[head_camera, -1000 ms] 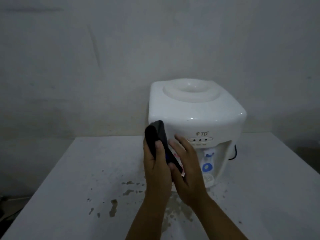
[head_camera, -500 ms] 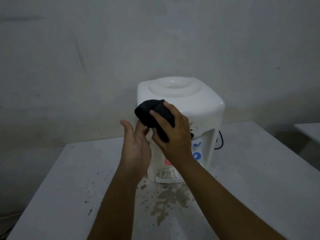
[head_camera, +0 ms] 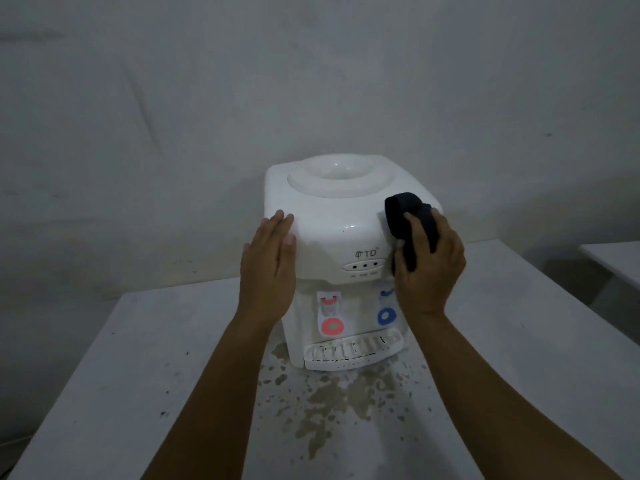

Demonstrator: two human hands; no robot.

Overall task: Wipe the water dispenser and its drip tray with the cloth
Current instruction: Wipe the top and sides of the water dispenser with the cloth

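The fingers point(head_camera: 414, 225) of the right hand point(head_camera: 429, 268) curl over a bunched black cloth point(head_camera: 405, 216) and grip it, pressing it against the upper right front corner of the water dispenser point(head_camera: 332, 230). The thumb lies along the near edge of the cloth, beside the panel of three small indicator lights point(head_camera: 364, 265). The left hand point(head_camera: 268, 268) lies flat against the dispenser's left side, its fingers straight and together, the tips reaching up onto the rounded top left corner; it holds nothing.

The white dispenser stands upright on a white table point(head_camera: 121, 375), close to a pale grey wall point(head_camera: 173, 116). Its top carries a round recessed bottle seat point(head_camera: 337, 176) with no bottle in it. A "TD" logo point(head_camera: 366, 253) sits on the front, just above the indicator panel. Below, in the front recess, are a tap with a red ring point(head_camera: 331, 326) on the left and a tap with a blue ring point(head_camera: 386, 315) on the right, the latter partly hidden by the right wrist. The slotted drip tray point(head_camera: 353, 351) juts out at the base beneath both taps.

Brownish splashes and stains point(head_camera: 325, 403) spread over the table just in front of the drip tray, between the two forearms. A corner of another white surface point(head_camera: 616, 258) shows at the right edge.
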